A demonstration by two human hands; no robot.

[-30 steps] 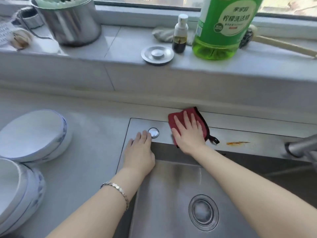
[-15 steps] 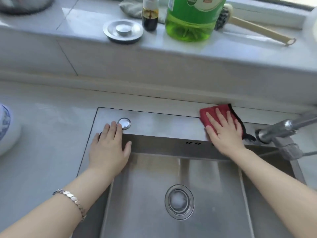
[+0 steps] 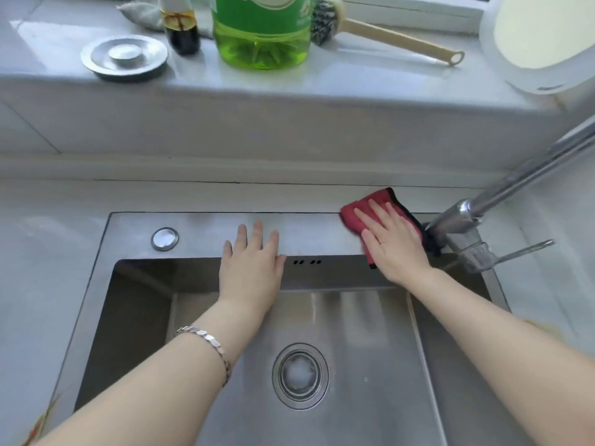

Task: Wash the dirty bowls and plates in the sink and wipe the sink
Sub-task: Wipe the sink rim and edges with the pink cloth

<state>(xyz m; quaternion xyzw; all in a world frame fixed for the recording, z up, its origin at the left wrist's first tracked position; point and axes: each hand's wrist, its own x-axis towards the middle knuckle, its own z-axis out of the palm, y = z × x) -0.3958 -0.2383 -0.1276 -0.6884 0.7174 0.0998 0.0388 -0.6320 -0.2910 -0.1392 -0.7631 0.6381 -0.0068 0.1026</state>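
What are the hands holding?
The right hand presses flat on the red cloth, covering its near half. The left hand holds nothing.

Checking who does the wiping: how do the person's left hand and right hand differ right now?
The left hand is bare and lies on the back ledge of the stainless steel sink near its middle. The right hand presses a red cloth with black edging on that ledge, beside the chrome faucet. Only the left wrist wears a silver bracelet. Both lie flat, fingers pointing away.
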